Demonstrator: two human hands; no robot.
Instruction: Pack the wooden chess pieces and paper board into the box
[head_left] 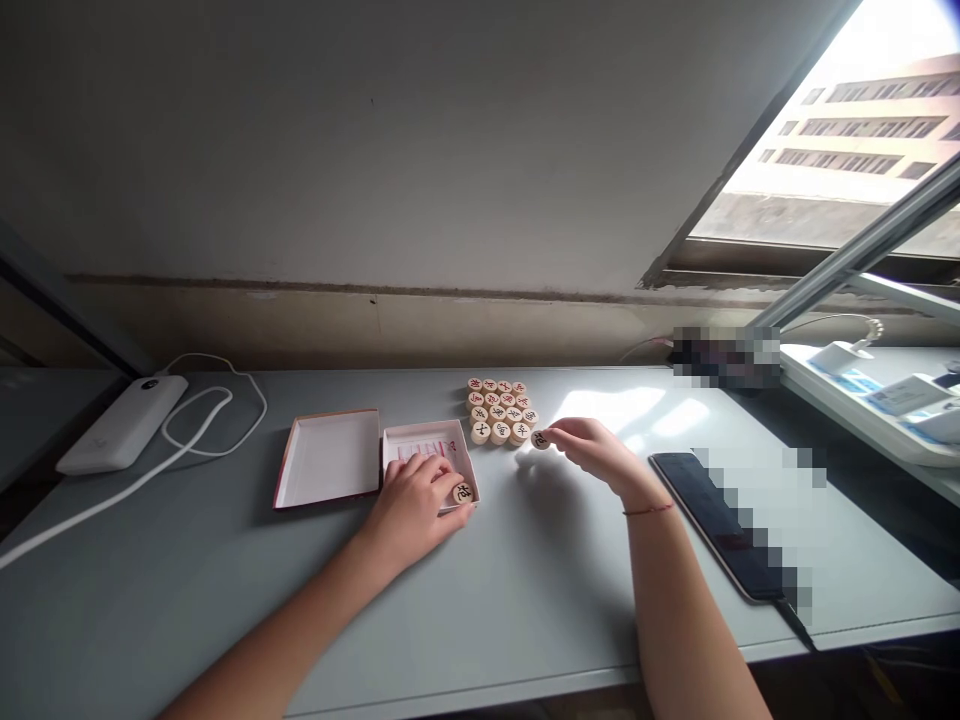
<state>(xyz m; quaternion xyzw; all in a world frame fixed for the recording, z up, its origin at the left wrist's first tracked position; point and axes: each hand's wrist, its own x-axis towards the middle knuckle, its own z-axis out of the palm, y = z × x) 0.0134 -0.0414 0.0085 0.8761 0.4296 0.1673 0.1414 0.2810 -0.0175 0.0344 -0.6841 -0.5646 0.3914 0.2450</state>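
My right hand point(592, 450) pinches a round wooden Chinese chess piece point(540, 440) with a black character, just above the table by the right front corner of a block of stacked pieces point(499, 410). Their tops carry red or black characters. My left hand point(416, 500) reaches over a small white-lined box point(471, 455). Its thumb and fingers close around another black-marked piece point(463, 493) at the box's front right corner. A red-and-white print point(431, 447) shows inside the box; my fingers hide the rest. The open lid point(330, 460) lies to the left, inside up.
On the left, a white power bank point(124, 425) has a white cable point(142, 490) crossing the table. A dark phone point(716, 525) lies right of my right forearm. A white tray point(885, 420) stands far right, and a wall point(450, 325) runs behind the table.
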